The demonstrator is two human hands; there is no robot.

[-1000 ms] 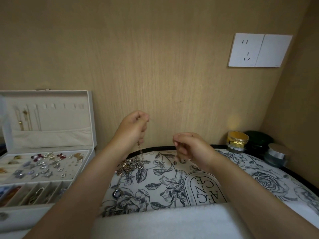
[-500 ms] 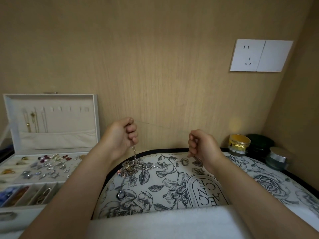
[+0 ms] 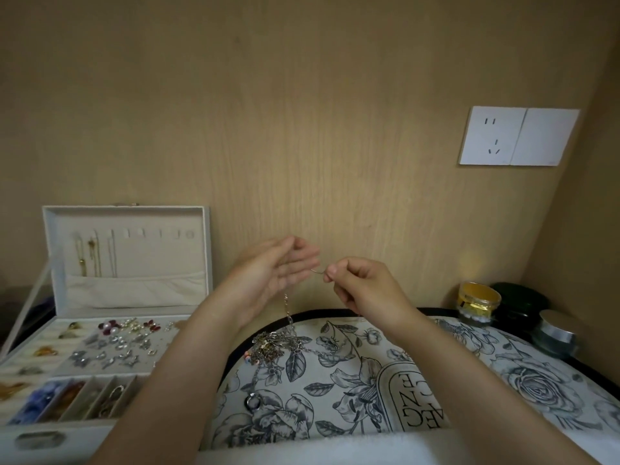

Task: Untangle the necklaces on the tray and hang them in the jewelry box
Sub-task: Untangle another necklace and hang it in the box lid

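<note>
A tangle of silver necklaces (image 3: 272, 345) lies at the far left of the floral oval tray (image 3: 352, 391). One chain (image 3: 288, 310) rises from the tangle to my left hand (image 3: 273, 280), which is raised with straight fingers, palm facing right. My right hand (image 3: 360, 286) pinches a thin strand (image 3: 317, 271) between thumb and forefinger, just right of the left fingertips. The white jewelry box (image 3: 127, 263) stands open at left; a few gold necklaces (image 3: 95, 253) hang on hooks in its lid.
The box's lower trays hold earrings (image 3: 117, 340) and several compartments with trinkets. A ring (image 3: 253, 402) lies on the tray's near left. A gold-lidded jar (image 3: 478, 302), a dark jar (image 3: 520, 305) and a silver-lidded jar (image 3: 555, 333) stand at right. A wall socket (image 3: 518, 136) sits above.
My hands were apart with a thin strand stretched between them. They have come together; the left hand has uncurled to straight fingers, and the right still pinches the strand.
</note>
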